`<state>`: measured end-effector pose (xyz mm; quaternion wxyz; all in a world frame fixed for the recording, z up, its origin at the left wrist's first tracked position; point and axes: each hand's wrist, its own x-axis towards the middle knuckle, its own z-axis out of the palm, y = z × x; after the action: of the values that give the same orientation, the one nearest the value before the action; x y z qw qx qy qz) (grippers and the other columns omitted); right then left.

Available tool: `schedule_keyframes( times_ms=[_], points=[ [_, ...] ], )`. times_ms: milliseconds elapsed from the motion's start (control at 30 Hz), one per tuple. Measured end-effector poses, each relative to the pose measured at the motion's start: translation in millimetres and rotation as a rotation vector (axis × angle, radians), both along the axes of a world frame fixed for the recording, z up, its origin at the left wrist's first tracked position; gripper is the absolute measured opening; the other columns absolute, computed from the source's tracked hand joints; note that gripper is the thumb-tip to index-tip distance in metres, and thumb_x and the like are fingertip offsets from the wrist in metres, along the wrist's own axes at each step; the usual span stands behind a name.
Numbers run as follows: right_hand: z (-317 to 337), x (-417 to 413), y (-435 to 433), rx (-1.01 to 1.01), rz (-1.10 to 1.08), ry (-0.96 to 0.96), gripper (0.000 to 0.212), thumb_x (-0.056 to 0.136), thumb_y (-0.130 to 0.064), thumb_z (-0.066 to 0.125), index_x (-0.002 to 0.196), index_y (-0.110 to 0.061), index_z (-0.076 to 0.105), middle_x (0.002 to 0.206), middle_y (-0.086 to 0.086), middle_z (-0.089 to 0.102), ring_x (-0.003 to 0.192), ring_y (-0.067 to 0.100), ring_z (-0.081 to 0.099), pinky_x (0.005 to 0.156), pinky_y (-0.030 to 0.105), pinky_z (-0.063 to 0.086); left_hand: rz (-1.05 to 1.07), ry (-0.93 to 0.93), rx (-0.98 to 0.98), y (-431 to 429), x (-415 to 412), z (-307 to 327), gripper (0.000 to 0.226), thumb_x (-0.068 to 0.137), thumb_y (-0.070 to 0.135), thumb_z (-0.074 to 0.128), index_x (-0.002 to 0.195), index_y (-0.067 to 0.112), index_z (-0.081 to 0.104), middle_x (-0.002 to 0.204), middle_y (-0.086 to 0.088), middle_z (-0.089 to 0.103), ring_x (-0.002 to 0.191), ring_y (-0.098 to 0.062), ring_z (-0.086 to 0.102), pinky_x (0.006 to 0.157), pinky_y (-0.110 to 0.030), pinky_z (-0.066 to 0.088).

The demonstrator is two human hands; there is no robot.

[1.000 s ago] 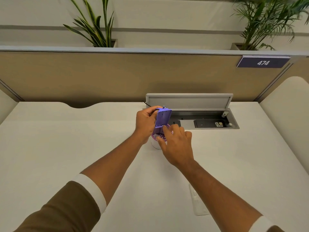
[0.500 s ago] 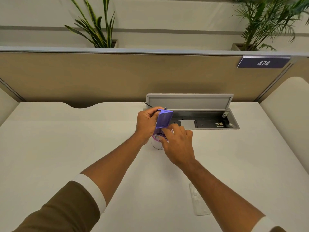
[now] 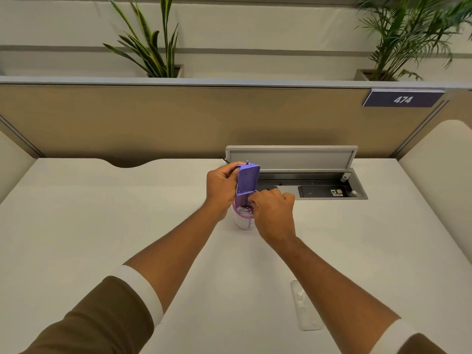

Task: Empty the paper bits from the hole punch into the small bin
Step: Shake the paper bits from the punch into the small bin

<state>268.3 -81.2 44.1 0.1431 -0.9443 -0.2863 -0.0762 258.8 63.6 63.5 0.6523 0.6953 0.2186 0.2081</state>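
Observation:
My left hand [image 3: 221, 190] grips a purple hole punch [image 3: 247, 179] and holds it upright, tilted over a small white bin [image 3: 243, 222] with a pink rim. White paper bits [image 3: 244, 210] lie inside the bin. My right hand [image 3: 274, 213] is curled beside the bin's right side, fingertips touching the punch's lower edge just above the rim. The bin's right side is hidden behind that hand.
The white desk [image 3: 102, 226] ends at a tan partition [image 3: 153, 118]. An open grey cable tray [image 3: 306, 185] with its lid raised sits just behind the hands. A clear plastic cover [image 3: 305, 306] lies near the front right. Plants stand beyond the partition.
The punch has stayed over the bin, held more upright now. My right hand's fingers have shifted slightly along the punch's lower edge. More of the bin's paper bits show.

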Motion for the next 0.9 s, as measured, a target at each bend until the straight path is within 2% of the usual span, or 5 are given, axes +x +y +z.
schedule_keyframes(
  times_ms=[200,367,533,667,900],
  points=[
    [5.7,-0.4,-0.1,0.074,-0.060,-0.003,0.010,0.091,-0.036,0.073,0.094,-0.028,0.068,0.087,-0.005,0.071,0.080,0.015,0.056,0.079,0.032,0.029,0.058,0.004,-0.116,3.5,-3.4,13.0,0.014,0.098,0.017,0.069,0.106,0.027,0.077,0.076,0.026,0.077,0.072,0.011,0.072,0.052,-0.009,0.053],
    [13.1,-4.4,-2.7,0.115,-0.011,0.056,0.033,0.088,-0.028,0.078,0.119,-0.026,0.069,0.104,-0.002,0.076,0.093,0.020,0.065,0.080,0.032,0.037,0.070,-0.030,-0.189,7.6,-8.4,36.5,0.021,0.097,0.013,0.070,0.090,0.032,0.075,0.068,0.022,0.076,0.064,0.003,0.072,0.053,-0.015,0.056],
    [21.6,-13.6,-7.7,0.296,-0.118,0.077,0.018,0.100,-0.031,0.061,0.114,-0.026,0.070,0.104,-0.003,0.075,0.093,0.017,0.065,0.079,0.031,0.037,0.124,-0.054,-0.305,6.8,-14.9,62.2,0.023,0.102,0.010,0.062,0.090,0.022,0.076,0.070,0.010,0.076,0.060,-0.008,0.073,0.054,-0.025,0.062],
    [26.7,-31.0,-21.0,0.435,-0.178,0.137,0.021,0.097,-0.029,0.066,0.117,-0.026,0.067,0.106,-0.005,0.070,0.098,0.017,0.064,0.083,0.032,0.034,0.099,-0.069,-0.405,-0.7,-25.5,83.4,0.027,0.107,0.014,0.048,0.105,0.012,0.075,0.090,-0.010,0.070,0.076,-0.027,0.068,0.079,-0.051,0.064],
    [19.7,-70.7,-62.1,0.415,-0.303,0.241,0.028,0.098,-0.029,0.065,0.126,-0.022,0.065,0.108,-0.004,0.067,0.101,0.018,0.062,0.087,0.034,0.032,0.033,-0.112,-0.502,-14.9,-54.8,101.3,0.030,0.109,0.017,0.046,0.105,0.018,0.075,0.083,-0.003,0.079,0.072,-0.028,0.076,0.074,-0.045,0.067]
  ],
)
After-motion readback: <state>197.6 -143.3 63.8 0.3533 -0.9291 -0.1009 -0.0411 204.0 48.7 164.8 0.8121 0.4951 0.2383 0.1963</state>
